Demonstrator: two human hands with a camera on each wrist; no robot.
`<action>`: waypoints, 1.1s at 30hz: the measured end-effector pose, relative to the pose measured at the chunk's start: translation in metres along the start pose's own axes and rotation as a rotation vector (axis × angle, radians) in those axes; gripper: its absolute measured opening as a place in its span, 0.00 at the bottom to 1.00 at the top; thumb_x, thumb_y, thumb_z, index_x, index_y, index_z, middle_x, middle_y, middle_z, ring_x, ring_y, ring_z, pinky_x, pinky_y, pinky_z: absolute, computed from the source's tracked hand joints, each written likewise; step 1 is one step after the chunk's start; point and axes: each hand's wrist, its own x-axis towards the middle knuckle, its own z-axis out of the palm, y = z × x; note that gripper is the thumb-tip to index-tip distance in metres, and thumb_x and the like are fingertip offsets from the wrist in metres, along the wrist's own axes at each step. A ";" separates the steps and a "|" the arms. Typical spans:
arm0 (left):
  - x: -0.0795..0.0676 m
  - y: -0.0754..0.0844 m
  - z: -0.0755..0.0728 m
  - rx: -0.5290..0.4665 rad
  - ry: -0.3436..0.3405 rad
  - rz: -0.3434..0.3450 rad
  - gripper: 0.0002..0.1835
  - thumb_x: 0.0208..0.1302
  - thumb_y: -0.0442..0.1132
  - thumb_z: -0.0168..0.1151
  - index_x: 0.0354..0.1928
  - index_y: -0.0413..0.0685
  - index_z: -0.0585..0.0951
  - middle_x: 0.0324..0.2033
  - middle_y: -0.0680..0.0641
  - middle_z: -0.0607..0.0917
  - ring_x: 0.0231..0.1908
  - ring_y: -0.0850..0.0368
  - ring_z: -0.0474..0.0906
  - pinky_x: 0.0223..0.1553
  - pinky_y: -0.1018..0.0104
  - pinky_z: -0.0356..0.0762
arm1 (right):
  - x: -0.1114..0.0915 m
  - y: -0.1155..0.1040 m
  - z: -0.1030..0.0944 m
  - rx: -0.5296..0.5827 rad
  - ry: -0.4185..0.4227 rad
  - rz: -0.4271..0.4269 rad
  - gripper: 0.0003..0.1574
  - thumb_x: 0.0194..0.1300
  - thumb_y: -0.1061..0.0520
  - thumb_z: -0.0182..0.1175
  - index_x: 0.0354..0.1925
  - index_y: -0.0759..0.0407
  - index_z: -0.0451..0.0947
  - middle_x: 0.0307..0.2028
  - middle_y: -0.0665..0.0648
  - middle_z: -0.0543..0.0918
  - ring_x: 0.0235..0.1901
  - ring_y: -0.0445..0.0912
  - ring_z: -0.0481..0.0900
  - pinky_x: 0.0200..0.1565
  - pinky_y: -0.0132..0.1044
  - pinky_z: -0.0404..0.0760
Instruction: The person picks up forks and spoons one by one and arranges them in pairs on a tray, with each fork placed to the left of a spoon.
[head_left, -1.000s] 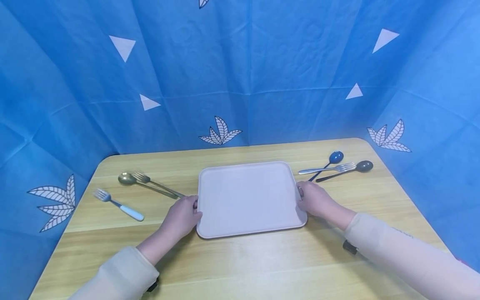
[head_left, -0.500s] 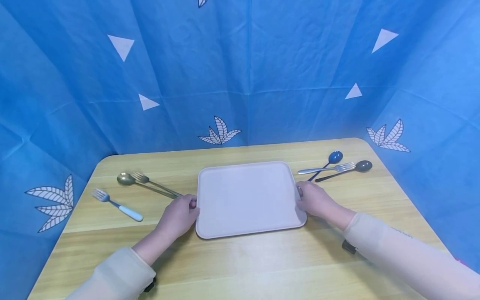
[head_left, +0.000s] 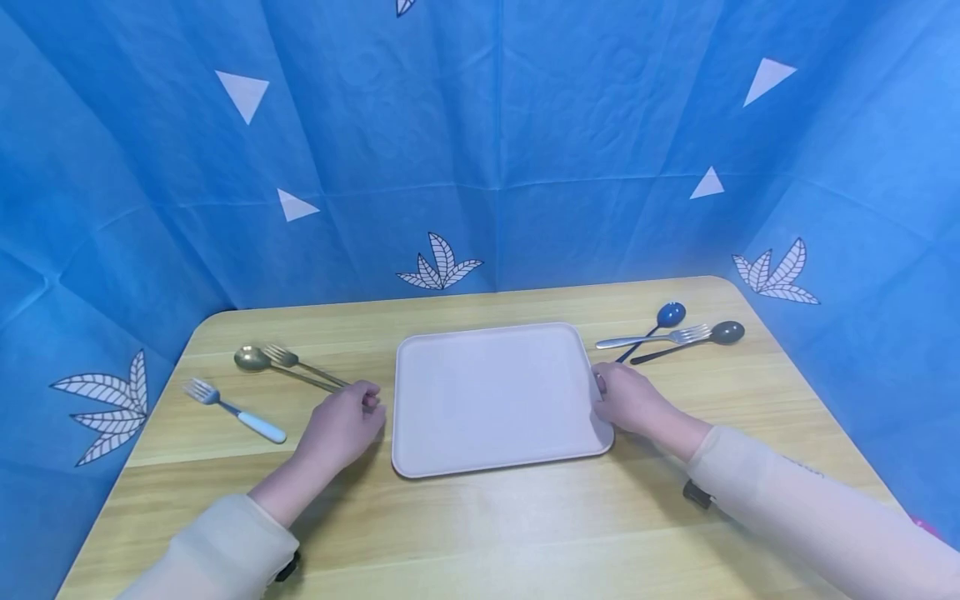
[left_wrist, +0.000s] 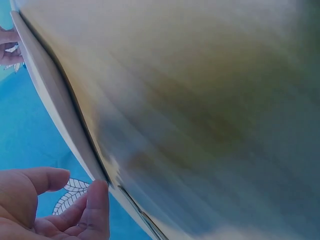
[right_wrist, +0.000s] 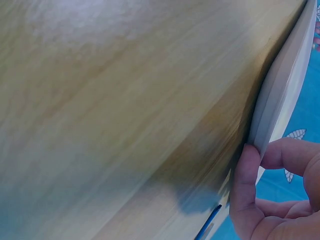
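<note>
A pale rectangular tray (head_left: 495, 400) lies on the wooden table. My right hand (head_left: 633, 402) pinches its right edge; in the right wrist view the thumb and a finger (right_wrist: 245, 170) meet at the tray's rim (right_wrist: 280, 95). Just left of the tray, apart from its edge, is my left hand (head_left: 341, 427), holding nothing. The left wrist view has its thumb and fingers (left_wrist: 97, 205) spread with a gap between them. Close by the left hand lie a gold spoon (head_left: 252, 358) and a gold fork (head_left: 285, 357), their handle ends partly hidden behind it.
Farther left lies a fork with a white handle (head_left: 261, 427). Beyond the right hand a blue spoon (head_left: 671, 314), a silver fork (head_left: 690, 334) and a black spoon (head_left: 727, 332) lie crossed. A blue patterned cloth (head_left: 480, 150) hangs behind the table (head_left: 525, 533).
My left hand has let go of the tray's left edge and moved left, away from it. The right hand and the tray stay where they were.
</note>
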 end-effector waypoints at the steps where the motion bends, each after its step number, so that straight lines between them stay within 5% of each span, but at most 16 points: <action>1: 0.000 -0.001 -0.001 0.004 0.002 -0.001 0.19 0.67 0.38 0.57 0.55 0.33 0.79 0.44 0.41 0.86 0.45 0.42 0.83 0.49 0.46 0.78 | 0.000 0.000 0.000 0.001 0.000 0.001 0.20 0.50 0.69 0.64 0.45 0.69 0.78 0.32 0.57 0.79 0.34 0.51 0.77 0.39 0.46 0.80; 16: 0.001 -0.022 -0.027 0.078 0.023 -0.020 0.20 0.68 0.40 0.56 0.56 0.33 0.78 0.46 0.38 0.85 0.34 0.51 0.80 0.37 0.51 0.79 | 0.002 0.000 0.001 0.008 -0.008 0.001 0.26 0.49 0.69 0.64 0.50 0.73 0.77 0.36 0.59 0.81 0.38 0.53 0.78 0.44 0.50 0.80; 26: 0.000 -0.040 -0.041 0.097 0.049 -0.029 0.21 0.69 0.42 0.55 0.57 0.35 0.78 0.47 0.37 0.85 0.42 0.41 0.82 0.39 0.47 0.78 | 0.002 -0.002 0.000 0.002 -0.016 0.007 0.13 0.48 0.70 0.62 0.35 0.64 0.77 0.28 0.55 0.76 0.31 0.49 0.74 0.35 0.42 0.77; 33: 0.000 -0.053 -0.052 0.132 0.074 -0.058 0.21 0.68 0.43 0.54 0.55 0.34 0.79 0.47 0.36 0.84 0.37 0.43 0.81 0.35 0.47 0.77 | 0.002 -0.002 0.000 -0.009 -0.010 0.012 0.12 0.48 0.70 0.62 0.34 0.62 0.76 0.27 0.54 0.75 0.31 0.49 0.73 0.34 0.41 0.75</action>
